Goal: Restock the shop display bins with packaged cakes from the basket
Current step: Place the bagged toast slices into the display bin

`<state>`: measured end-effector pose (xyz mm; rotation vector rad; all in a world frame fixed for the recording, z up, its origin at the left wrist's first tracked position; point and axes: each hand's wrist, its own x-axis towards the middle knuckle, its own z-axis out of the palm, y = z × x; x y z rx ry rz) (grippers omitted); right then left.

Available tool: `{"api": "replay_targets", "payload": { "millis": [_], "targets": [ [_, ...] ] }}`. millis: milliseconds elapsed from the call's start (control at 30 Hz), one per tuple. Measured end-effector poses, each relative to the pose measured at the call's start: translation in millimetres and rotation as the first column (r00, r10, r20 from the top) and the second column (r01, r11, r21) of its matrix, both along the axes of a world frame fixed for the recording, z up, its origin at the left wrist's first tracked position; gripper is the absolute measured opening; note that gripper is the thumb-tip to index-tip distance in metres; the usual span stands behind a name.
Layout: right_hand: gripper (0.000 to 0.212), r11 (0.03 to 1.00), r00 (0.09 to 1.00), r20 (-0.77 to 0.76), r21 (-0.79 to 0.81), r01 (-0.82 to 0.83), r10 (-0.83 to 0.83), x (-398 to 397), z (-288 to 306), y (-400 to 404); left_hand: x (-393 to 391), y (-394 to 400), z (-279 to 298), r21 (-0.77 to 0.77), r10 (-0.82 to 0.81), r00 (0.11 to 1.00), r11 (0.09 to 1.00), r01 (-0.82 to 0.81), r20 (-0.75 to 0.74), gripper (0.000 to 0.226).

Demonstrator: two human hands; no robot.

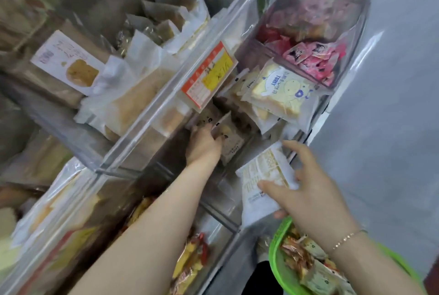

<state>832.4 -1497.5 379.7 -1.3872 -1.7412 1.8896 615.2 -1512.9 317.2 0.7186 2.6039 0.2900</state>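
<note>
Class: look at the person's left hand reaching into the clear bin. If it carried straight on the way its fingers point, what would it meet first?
The left hand would likely first meet the beige-labelled cake packet its fingertips already seem to touch, standing in the clear display bin. Depth is hard to judge here.

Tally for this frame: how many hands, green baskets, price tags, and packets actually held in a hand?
Hands: 2, left hand and right hand
Green basket: 1
Red and yellow price tag: 1
Held packets: 2, dark-printed packet and white packet
Total: 6
</note>
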Motion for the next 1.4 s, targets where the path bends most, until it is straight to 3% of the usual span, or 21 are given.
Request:
{"api": "replay_targets", "payload": {
  "millis": [133, 200, 267, 333, 367, 433, 500, 567, 633, 667, 800, 967, 1067, 1133, 1200, 1300, 1400],
  "targets": [
    [0.014, 0.979, 0.993, -0.083, -0.193, 0.064, -0.081, -12.5, -12.1, 4.1, -3.2, -4.6, 4.7, -0.025, -0.084, 0.986, 0.996, 0.081, -0.143, 0.046],
    [0.010, 0.940, 0.986, -0.117, -0.333, 0.073, -0.118, -17.8, -12.1, 10.8, 9.7, -19.2, 18.5, 0.106, -0.144, 0.973, 0.981, 0.165, -0.180, 0.043],
    [0.014, 0.901, 0.984, -0.136, -0.431, 0.044, -0.113, -22.4, -10.6, 19.8, 29.7, -42.9, 38.5, 0.383, -0.240, 0.969, 0.901, 0.203, 0.052, 0.052],
    [0.026, 0.882, 0.991, -0.118, -0.471, 0.006, -0.070, -26.9, -11.5, 29.7, 48.1, -65.6, 57.0, 0.526, -0.377, 0.851, 0.838, 0.144, 0.367, 0.057],
    [0.035, 0.865, 0.990, -0.127, -0.501, -0.018, -0.053, -29.8, -11.5, 33.4, 52.4, -73.2, 60.9, 0.523, -0.440, 0.797, 0.831, 0.187, 0.414, 0.056],
    [0.051, 0.817, 0.983, -0.179, -0.571, -0.078, -0.031, -33.9, -12.2, 37.7, 56.0, -79.1, 61.3, 0.504, -0.515, 0.787, 0.806, 0.311, 0.339, 0.050],
    [0.058, 0.765, 0.966, -0.246, -0.636, -0.100, -0.078, -34.3, -11.7, 39.7, 53.8, -78.0, 57.1, 0.583, -0.436, 0.873, 0.776, 0.241, 0.219, 0.030],
    [0.052, 0.718, 0.928, -0.296, -0.695, -0.046, -0.227, -31.8, -10.2, 40.5, 47.9, -72.2, 55.3, 0.663, -0.190, 0.942, 0.747, -0.043, 0.275, 0.017],
    [0.040, 0.710, 0.916, -0.272, -0.704, 0.018, -0.293, -29.0, -9.2, 35.3, 42.4, -65.3, 55.0, 0.618, 0.001, 0.869, 0.702, -0.353, 0.495, 0.014],
    [0.034, 0.704, 0.928, -0.246, -0.710, 0.024, -0.279, -29.2, -10.6, 27.9, 40.0, -62.2, 54.8, 0.559, 0.052, 0.826, 0.712, -0.425, 0.561, 0.015],
    [0.012, 0.648, 0.961, -0.144, -0.760, 0.046, -0.236, -52.9, -16.7, -14.9, 31.7, -51.0, 48.8, 0.414, 0.110, 0.851, 0.837, -0.358, 0.513, 0.011],
    [0.048, 0.601, 0.897, 0.083, -0.715, 0.357, -0.435, -111.3, -61.1, -16.6, 20.7, -34.7, 35.4, 0.253, 0.171, 0.644, 0.822, -0.511, 0.746, 0.021],
    [0.051, 0.550, 0.843, 0.126, -0.705, 0.447, -0.523, -140.3, -91.5, -8.8, 17.9, -23.3, 18.5, 0.179, 0.300, 0.680, 0.823, -0.539, 0.669, 0.036],
    [0.053, 0.534, 0.808, 0.135, -0.686, 0.494, -0.574, -150.0, -103.3, -5.5, 17.0, -18.9, 10.0, 0.155, 0.487, 0.653, 0.721, -0.676, 0.580, 0.041],
    [0.055, 0.579, 0.814, 0.109, -0.649, 0.493, -0.570, -153.7, -108.8, -4.0, 15.8, -18.5, 6.9, 0.151, 0.593, 0.528, 0.566, -0.810, 0.607, 0.051],
    [0.051, 0.696, 0.866, 0.103, -0.551, 0.460, -0.490, -156.1, -113.3, -2.4, 10.0, -13.2, 0.2, 0.091, 0.515, 0.388, 0.510, -0.855, 0.764, 0.067],
    [0.051, 0.738, 0.885, 0.026, -0.540, 0.404, -0.465, -158.9, -116.1, 3.4, 4.4, -0.9, -2.3, 0.105, 0.445, 0.327, 0.454, -0.885, 0.834, 0.061]
  ]
}}
